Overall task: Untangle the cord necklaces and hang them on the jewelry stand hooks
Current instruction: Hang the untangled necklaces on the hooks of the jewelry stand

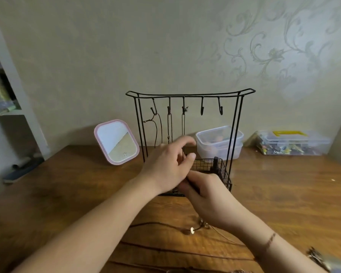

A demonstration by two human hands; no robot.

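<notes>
Head view: a black wire jewelry stand [187, 94] sits upright on a brown wooden table [283, 194], with a curved top bar, 5 hooks under it and a mesh basket [221, 170] at its base. The 3 hooks on the left each carry a thin dark cord necklace [169, 125] hanging straight down; the first has a knotted, looser loop. The 2 hooks on the right [220, 109] are bare.

The left hand [165, 168] is raised in front of the lower stand, fingers loosely spread and slightly curled, thumb tip near the third hanging cord; whether it pinches that cord I cannot tell, as the hand is blurred. The right hand [211, 196] lies just below it, at the basket's front rim, its fingers curled under; a dark strand shows beside them, but I cannot tell what, if anything, it holds.

More dark cords [165, 251] lie loose across the table near the forearms, with a small round gold pendant [192, 230] and other metal bits beside the right wrist.

A pink-framed mirror [116, 142] leans left of the stand; 2 stacked clear plastic containers [219, 142] stand behind it on the right, and a clear box with a yellow handle [291, 142] sits farther right.
</notes>
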